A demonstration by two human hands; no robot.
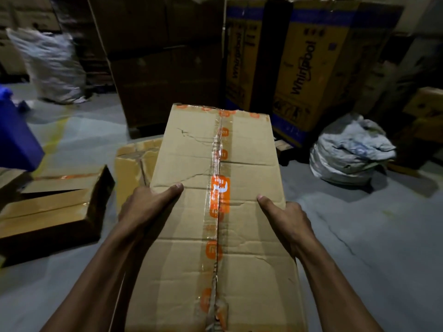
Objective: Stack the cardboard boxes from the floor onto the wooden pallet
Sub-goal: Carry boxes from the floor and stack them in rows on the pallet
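A long cardboard box (191, 149), sealed down its middle with clear tape bearing orange logos, fills the centre of the view, held above the grey floor. My left hand (146, 204) grips its left side with the thumb on top. My right hand (285, 216) grips its right side the same way. Another cardboard box (134, 168) lies on the floor just past my left hand, partly hidden by the held box. A flat, wide box (55, 207) rests on the floor at the left. No wooden pallet is plainly visible.
Tall brown cartons (165, 63) and blue-and-yellow Whirlpool cartons (309, 68) stand straight ahead. A stuffed white sack (347, 152) sits on the floor at right, another white sack (50, 63) at back left. A blue object (14, 135) is at the left edge.
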